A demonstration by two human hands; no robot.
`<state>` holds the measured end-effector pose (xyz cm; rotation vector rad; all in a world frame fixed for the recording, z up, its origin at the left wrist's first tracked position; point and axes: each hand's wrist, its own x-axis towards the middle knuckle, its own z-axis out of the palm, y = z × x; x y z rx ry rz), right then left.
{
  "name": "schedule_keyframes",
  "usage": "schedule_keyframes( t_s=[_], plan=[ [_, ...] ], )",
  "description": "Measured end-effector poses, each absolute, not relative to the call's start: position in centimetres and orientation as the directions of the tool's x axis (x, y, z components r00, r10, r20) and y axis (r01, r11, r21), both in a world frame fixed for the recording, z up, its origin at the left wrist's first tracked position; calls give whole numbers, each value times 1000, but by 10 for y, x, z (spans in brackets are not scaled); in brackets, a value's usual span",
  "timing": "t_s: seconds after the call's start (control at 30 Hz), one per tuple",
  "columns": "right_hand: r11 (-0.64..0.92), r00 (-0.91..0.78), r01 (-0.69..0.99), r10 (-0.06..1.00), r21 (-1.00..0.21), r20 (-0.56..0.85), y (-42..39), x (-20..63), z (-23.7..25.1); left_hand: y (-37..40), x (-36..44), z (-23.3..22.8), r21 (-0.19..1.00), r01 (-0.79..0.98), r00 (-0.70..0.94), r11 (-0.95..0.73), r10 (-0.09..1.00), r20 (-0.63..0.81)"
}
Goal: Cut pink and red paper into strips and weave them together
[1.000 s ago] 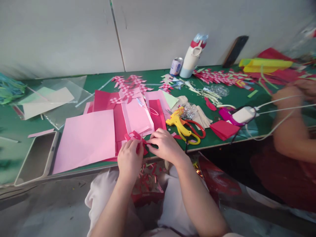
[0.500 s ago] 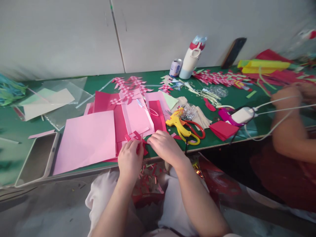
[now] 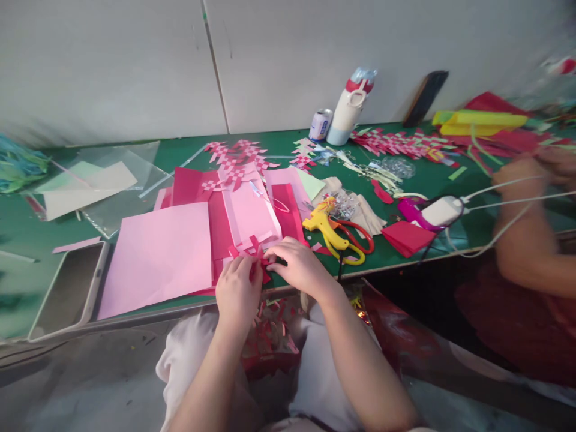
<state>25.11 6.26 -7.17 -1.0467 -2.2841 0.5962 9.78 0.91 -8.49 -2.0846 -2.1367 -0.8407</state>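
Red and pink paper strips (image 3: 253,242) are woven into a small piece at the table's front edge. My left hand (image 3: 238,285) pinches this piece from the left, fingers bent over it. From the right, my right hand (image 3: 292,264) has its thumb and fingertips closed on the same strips; the fingertips partly hide them. Beyond my hands lies a folded pink paper (image 3: 249,210) with a thin pen-like tool (image 3: 257,189) on it. Finished-looking checkered paper weavings (image 3: 238,159) rest farther back. Left of my hands is a large pink sheet (image 3: 157,258) over red paper.
Yellow-handled scissors (image 3: 330,225) and red-handled scissors (image 3: 360,234) lie to the right. A white bottle (image 3: 346,114) and a can (image 3: 320,125) stand by the wall. A phone case (image 3: 67,294) sits at left. Another person's arm (image 3: 522,222) is at right, near white cables (image 3: 499,204).
A red strip now sticks up between my hands. My right hand has shifted slightly left, its fingers nearer my left hand on the woven piece.
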Motion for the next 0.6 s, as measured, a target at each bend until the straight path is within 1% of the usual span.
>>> schedule_keyframes(
  t_s=[0.1, 0.2, 0.37, 0.5, 0.6],
  plan=[
    [526, -510, 495, 820, -692, 258, 67, 252, -72, 9, 99, -84, 354, 934, -99, -52, 914, 394],
    [485, -501, 478, 835, -732, 226, 69, 251, -72, 9, 98, -85, 348, 936, -93, -61, 908, 409],
    [458, -478, 519, 856, -722, 199, 69, 249, -70, 9, 98, -87, 343, 938, -93, -56, 911, 402],
    [393, -390, 593, 904, -703, 176, 74, 245, -70, 8, 98, -86, 353, 934, -88, -63, 914, 395],
    [355, -338, 604, 925, -713, 174, 81, 241, -67, 8, 98, -86, 345, 937, -82, -64, 916, 393]
  ],
)
